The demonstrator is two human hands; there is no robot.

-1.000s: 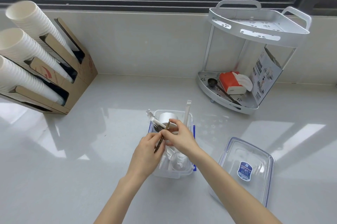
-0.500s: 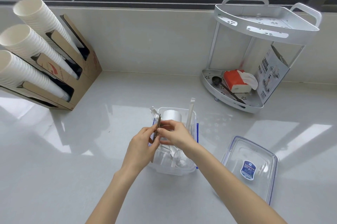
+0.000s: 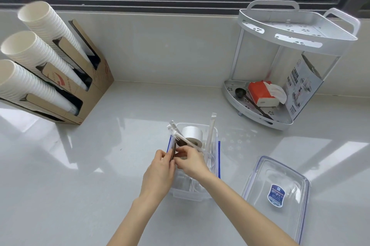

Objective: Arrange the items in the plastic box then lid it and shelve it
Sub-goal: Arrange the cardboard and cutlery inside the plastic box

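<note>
A clear plastic box (image 3: 215, 145) with blue side clips stands on the white counter in front of me. Inside it are a roll of silver tape (image 3: 192, 135), several white wrapped sticks (image 3: 210, 131) that poke above the rim, and clear items at the near end. My left hand (image 3: 158, 173) and my right hand (image 3: 190, 162) meet over the box's left rim. Both pinch a thin dark brown stick (image 3: 173, 150), held nearly upright at that rim. The clear lid (image 3: 280, 185) with a blue label lies upside down to the right of the box.
A white two-tier corner shelf (image 3: 296, 35) stands at the back right; its lower tier holds a red tissue pack (image 3: 260, 93), a black scoop (image 3: 240, 92) and a printed card. A cardboard holder with stacked paper cups (image 3: 40, 55) sits at the left. A window runs behind.
The dark stick has swung from a slant over the box to nearly upright at its left rim. Both hands shifted slightly left with it.
</note>
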